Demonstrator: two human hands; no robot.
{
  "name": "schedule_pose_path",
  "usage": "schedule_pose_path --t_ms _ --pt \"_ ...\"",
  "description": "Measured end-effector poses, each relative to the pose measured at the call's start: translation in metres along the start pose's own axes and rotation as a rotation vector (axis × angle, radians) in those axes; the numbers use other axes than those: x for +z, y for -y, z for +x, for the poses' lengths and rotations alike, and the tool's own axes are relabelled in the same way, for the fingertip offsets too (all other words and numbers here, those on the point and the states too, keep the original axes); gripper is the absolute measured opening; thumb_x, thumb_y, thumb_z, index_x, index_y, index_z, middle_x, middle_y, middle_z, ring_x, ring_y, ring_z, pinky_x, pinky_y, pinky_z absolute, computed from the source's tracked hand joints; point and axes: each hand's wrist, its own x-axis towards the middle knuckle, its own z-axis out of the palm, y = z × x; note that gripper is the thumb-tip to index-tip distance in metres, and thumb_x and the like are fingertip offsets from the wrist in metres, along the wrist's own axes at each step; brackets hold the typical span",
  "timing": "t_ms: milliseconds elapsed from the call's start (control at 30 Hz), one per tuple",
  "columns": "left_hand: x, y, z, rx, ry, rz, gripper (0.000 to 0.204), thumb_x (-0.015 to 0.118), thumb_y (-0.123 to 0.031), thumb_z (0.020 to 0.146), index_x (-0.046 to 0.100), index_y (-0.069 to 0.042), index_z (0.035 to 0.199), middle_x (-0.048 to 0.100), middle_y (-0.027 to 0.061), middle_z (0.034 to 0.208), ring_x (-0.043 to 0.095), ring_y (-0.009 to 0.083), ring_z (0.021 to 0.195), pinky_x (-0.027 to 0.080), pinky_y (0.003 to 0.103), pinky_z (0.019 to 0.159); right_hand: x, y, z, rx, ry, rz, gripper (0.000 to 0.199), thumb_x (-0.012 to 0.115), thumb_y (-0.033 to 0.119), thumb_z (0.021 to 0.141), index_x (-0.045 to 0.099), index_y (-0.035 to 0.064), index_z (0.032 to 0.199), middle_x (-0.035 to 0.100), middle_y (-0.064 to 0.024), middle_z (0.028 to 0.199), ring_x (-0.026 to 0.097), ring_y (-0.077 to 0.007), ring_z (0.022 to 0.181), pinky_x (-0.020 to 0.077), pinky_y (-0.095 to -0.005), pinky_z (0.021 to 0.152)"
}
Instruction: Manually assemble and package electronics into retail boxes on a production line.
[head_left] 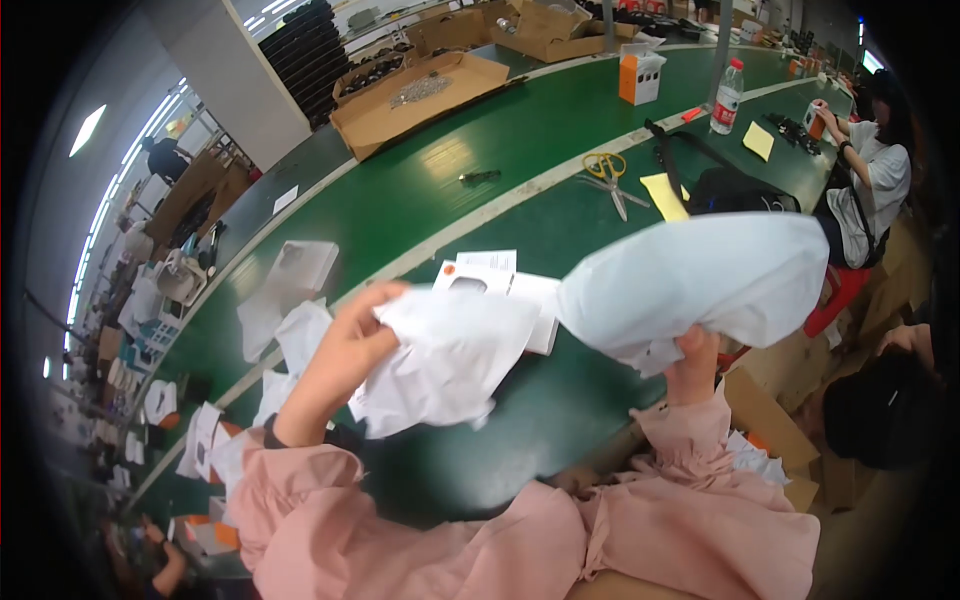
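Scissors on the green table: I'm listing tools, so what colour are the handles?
Yellow handles on the scissors, best seen in the head view.

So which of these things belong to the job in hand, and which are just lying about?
Seemingly in the job:
crumpled white wrapping, in the left hand
larger pale wrapping, in the right hand
perhaps the white box near them

Seemingly just lying about:
yellow-handled scissors
red-capped bottle
black bag
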Motion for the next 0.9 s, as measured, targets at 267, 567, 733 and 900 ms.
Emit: schedule_pose_path --t_ms 267,567,733,900 --pt "-0.017 0.057 -0.002 0.321 -0.185 1.386 0.062 0.064 -0.016 0.066 0.048 -0.004 0.126 0.044 0.0251 0.126 0.047 0.0438 0.109 0.039 0.052 0.091 0.02 -0.002 -0.006 -0.008 0.082 -0.002 0.065 0.071 0.018 0.077 0.039 -0.002 0.129 0.052 -0.0104 0.12 0.053 -0.0214 0.108 0.0437 -0.0343 0.092" --pt "0.123 0.096 0.068 0.513 -0.173 1.648 0.07 0.07 -0.033 0.072 0.043 -0.005 0.13 0.042 0.025 0.133 0.043 0.05 0.116 0.034 0.061 0.094 0.025 -0.003 -0.011 -0.056 0.003 -0.04 0.062 0.073 0.013 0.076 0.041 -0.0007 0.127 0.051 -0.0086 0.117 0.053 -0.0191 0.106 0.0433 -0.0321 0.09" --pt "0.075 0.016 0.034 0.284 -0.049 0.544 0.036 0.06 -0.013 0.079 0.059 -0.002 0.113 0.065 0.0137 0.083 0.062 0.0233 0.076 0.048 0.031 0.069 0.04 0.024 -0.011 0.039 0.003 0.252 0.062 0.071 0.015 0.079 0.039 -0.0017 0.129 0.051 -0.0099 0.119 0.055 -0.02 0.105 0.0457 -0.0339 0.09" --pt "0.037 0.015 0.022 -0.071 0.129 0.185 0.025 0.062 -0.016 0.081 0.067 -0.001 0.1 0.064 0.0017 0.082 0.054 0.0111 0.071 0.043 0.024 0.064 0.069 0.021 -0.014 0.061 0.2 0.181 0.065 0.065 0.026 0.084 0.035 -0.0033 0.133 0.05 -0.0126 0.127 0.051 -0.025 0.115 0.0402 -0.0397 0.1"
